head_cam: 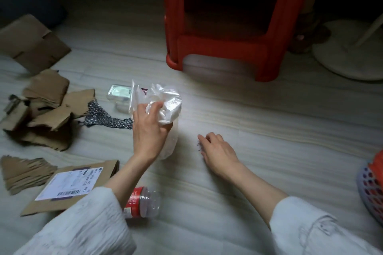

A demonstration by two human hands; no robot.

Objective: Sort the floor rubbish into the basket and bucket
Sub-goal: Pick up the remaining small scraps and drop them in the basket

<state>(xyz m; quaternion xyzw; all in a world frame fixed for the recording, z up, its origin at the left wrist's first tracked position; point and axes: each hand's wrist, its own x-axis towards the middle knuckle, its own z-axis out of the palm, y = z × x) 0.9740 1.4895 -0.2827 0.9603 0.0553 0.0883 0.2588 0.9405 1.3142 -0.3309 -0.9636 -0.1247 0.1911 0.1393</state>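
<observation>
My left hand grips a bunch of crumpled clear plastic bags just above the floor. My right hand hovers low over the pale floor to the right of it, fingers loosely bent and holding nothing, beside a tiny dark scrap. A clear plastic box lies behind the bags. A dark patterned cloth strip lies to their left. An empty bottle with a red label lies on its side under my left forearm. The perforated basket shows at the right edge.
Torn brown cardboard pieces cover the floor at the left, and a flattened box with a shipping label lies near my left sleeve. A red plastic stool stands ahead. A white round fan base sits at the far right.
</observation>
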